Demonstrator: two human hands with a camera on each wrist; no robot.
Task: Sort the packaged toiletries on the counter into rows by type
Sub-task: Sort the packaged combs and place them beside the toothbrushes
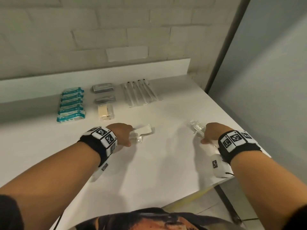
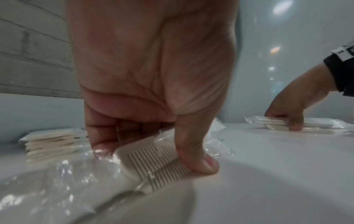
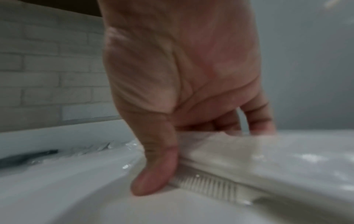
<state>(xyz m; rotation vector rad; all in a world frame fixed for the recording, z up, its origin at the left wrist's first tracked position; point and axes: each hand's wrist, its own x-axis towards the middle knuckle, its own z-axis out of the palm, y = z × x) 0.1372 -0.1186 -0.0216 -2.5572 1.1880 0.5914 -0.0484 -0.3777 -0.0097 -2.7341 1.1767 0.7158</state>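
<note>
On the white counter (image 1: 166, 163) my left hand (image 1: 127, 136) pinches a cream comb in clear wrap (image 1: 135, 139), which lies over a white packet (image 1: 146, 130). The left wrist view shows the wrapped comb (image 2: 153, 163) tilted between thumb (image 2: 199, 159) and fingers, low on the counter. My right hand (image 1: 206, 136) grips a small stack of clear-wrapped combs (image 1: 196, 128) near the counter's right side. In the right wrist view the thumb (image 3: 155, 174) presses the stack's edge (image 3: 210, 186) and the fingers curl over its top.
Rows stand along the back: teal packets (image 1: 71, 105), grey sachets (image 1: 103, 87), beige packets (image 1: 106, 112) and wrapped toothbrushes (image 1: 141, 93). The counter's right edge (image 1: 259, 146) runs close beside my right wrist. A brick wall rises behind.
</note>
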